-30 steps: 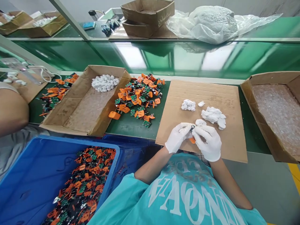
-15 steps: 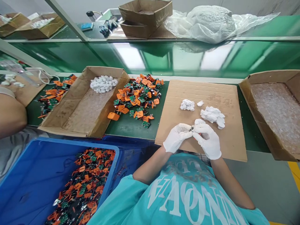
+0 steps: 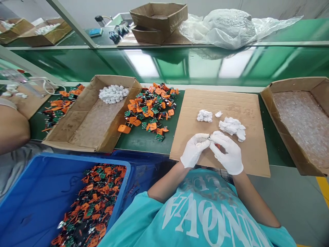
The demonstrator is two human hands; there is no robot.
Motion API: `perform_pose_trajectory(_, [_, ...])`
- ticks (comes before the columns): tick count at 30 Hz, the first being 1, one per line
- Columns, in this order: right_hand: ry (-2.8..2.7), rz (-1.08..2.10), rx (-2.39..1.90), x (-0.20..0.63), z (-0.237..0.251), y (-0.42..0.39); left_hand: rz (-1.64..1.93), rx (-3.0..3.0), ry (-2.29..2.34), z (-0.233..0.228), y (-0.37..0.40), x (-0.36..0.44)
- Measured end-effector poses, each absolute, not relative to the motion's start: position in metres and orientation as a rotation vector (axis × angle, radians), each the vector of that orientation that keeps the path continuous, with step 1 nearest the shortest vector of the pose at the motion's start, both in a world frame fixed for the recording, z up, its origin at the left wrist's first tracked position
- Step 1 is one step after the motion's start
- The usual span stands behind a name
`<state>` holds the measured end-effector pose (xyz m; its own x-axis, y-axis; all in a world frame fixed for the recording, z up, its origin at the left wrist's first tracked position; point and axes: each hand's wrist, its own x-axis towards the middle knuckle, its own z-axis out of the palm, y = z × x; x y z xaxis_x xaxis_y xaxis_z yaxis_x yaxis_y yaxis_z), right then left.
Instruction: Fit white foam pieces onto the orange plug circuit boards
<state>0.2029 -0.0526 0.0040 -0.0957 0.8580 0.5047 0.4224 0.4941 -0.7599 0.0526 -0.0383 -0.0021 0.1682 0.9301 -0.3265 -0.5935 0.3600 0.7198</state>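
Observation:
My left hand (image 3: 194,149) and my right hand (image 3: 227,151), both in white gloves, meet fingertip to fingertip over the near part of a cardboard sheet (image 3: 190,103). Between the fingertips a small dark bit shows, and a speck of orange appears under my right fingers. It looks like one of the orange-capped circuit boards, mostly hidden by the gloves. Just beyond the hands lie a cluster of small white putty-like lumps (image 3: 205,116), a single white lump (image 3: 218,114) and a larger white putty-like mass (image 3: 232,127).
Left of the sheet is a heap of orange-capped circuit boards (image 3: 151,106). Beside it stands a cardboard tray (image 3: 89,120) with white lumps (image 3: 113,94). A blue bin (image 3: 31,192) holds more boards. Another cardboard tray (image 3: 285,137) is at right. Another person's arm (image 3: 12,123) is at far left.
My hands stay together over the sheet, with only slight shifts of the fingers. The dark bit between the fingertips shows less now. The view has moved a little.

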Motion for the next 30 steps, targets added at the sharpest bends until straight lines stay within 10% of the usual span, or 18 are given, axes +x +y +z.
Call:
perform_pose_trajectory(14, [-2.039,0.127,-1.061,0.216,0.004,-0.040,1.067,0.898,1.127,0.009,-0.028,0.050])
perform_pose_trajectory(30, [-1.657,0.500,-1.095,0.210,0.008,-0.048,0.833,1.006,0.800,0.009,-0.027,0.036])
